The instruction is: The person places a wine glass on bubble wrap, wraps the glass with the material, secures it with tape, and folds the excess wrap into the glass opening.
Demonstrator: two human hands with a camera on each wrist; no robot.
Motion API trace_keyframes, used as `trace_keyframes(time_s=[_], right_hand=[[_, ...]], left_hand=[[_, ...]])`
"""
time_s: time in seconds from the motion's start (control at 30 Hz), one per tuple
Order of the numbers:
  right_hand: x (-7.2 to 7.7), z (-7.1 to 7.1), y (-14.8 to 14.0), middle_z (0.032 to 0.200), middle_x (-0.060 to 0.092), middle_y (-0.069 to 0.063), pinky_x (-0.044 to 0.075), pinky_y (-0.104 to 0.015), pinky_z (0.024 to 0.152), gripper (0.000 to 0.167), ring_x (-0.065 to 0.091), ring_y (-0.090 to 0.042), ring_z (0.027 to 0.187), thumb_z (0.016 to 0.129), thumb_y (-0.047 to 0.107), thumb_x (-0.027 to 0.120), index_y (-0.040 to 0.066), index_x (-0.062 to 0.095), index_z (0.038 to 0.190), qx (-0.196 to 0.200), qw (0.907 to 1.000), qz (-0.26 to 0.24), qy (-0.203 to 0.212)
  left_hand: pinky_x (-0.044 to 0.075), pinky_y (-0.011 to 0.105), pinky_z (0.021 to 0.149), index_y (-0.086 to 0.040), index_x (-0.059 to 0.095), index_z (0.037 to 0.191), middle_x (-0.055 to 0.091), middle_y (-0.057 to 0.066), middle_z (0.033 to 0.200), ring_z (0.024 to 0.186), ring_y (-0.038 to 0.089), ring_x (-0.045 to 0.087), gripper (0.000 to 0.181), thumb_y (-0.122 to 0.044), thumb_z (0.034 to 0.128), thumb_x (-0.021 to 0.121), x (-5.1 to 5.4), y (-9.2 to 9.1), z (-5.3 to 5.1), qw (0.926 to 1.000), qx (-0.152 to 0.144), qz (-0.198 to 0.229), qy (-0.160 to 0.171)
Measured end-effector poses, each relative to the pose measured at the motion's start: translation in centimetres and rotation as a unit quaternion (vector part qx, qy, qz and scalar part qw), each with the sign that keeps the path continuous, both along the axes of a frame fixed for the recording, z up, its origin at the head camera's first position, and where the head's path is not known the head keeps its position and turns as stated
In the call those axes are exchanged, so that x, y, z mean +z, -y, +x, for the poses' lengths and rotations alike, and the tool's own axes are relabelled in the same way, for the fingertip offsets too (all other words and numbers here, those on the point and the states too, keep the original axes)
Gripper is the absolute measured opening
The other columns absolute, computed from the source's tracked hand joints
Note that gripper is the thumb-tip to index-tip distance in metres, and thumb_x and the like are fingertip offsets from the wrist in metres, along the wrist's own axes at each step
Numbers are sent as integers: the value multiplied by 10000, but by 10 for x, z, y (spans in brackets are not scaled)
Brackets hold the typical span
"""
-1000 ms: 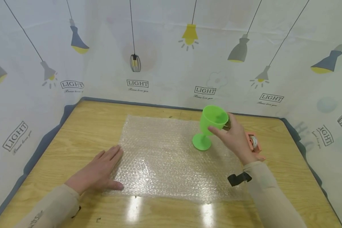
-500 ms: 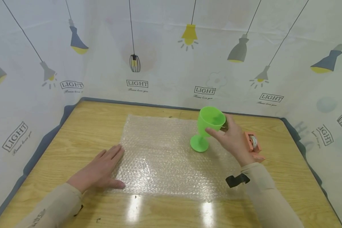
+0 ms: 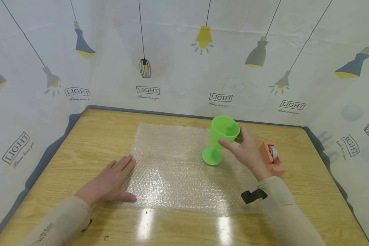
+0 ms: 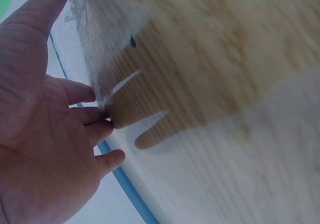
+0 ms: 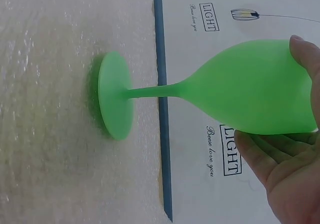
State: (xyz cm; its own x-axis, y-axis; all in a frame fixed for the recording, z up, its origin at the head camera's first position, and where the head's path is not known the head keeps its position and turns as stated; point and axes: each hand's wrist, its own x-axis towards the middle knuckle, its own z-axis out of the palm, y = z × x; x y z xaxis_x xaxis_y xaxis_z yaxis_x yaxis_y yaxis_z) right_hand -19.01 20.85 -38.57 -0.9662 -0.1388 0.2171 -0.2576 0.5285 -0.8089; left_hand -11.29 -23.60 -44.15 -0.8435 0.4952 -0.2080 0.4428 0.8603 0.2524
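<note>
A bright green goblet (image 3: 222, 131) stands upright over the right part of a bubble wrap sheet (image 3: 172, 171). Around its bowl, my right hand (image 3: 246, 152) grips with the thumb on the near side and the fingers on the far side. In the right wrist view the goblet's round foot (image 5: 116, 95) is just above or on the wrap; I cannot tell which. My left hand (image 3: 110, 181) rests at the left edge of the sheet, fingers straight. In the left wrist view the fingertips (image 4: 104, 129) touch the wrap's edge.
An orange tape dispenser (image 3: 265, 153) with a roll of clear tape stands right of the wrap, partly behind the right hand. The wooden table (image 3: 89, 136) meets a printed cloth backdrop (image 3: 178, 61) at the back and sides.
My right hand has carried the goblet a little left and toward me, uncovering more of the tape dispenser. The left hand has shifted very slightly to the right.
</note>
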Motion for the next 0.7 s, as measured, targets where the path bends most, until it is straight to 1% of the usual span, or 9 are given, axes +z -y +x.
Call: trace_keyframes(time_s=[0.13,0.4,0.53,0.7], right_hand=[[0,1,2,1348,614,-227,523,-487,1067,717,626,-388,1232,912,224,816,-13,436,1472,28,10000,-39,78],[0,2,7,1338,586,-221,527,-479,1065,716,624,-388,1232,908,202,819,-15,442,1476,68,10000,-12,53],[-1,2,9,1330,570,-209,526,-467,1068,706,621,-377,1236,909,202,819,-6,452,1475,104,9999,-76,45],[-2,3,12,1312,602,-213,542,-451,1046,691,638,-375,1221,896,169,828,-12,472,1460,140,9997,-182,-58]], left_hand=[[176,683,1222,90,220,1594,154,305,1671,1539,476,179,1319,-816,751,678,1,-1,-1,10000,43,-7,57],[153,674,1230,88,211,1597,136,297,1678,1547,465,159,1327,-810,744,689,-1,-3,-4,9999,93,43,118],[158,676,1228,104,218,1588,143,312,1670,1541,474,170,1325,-800,747,698,0,-4,-4,9999,69,49,91],[175,679,1223,113,232,1580,160,323,1661,1533,481,192,1315,-789,750,708,1,-6,-5,10000,19,5,24]])
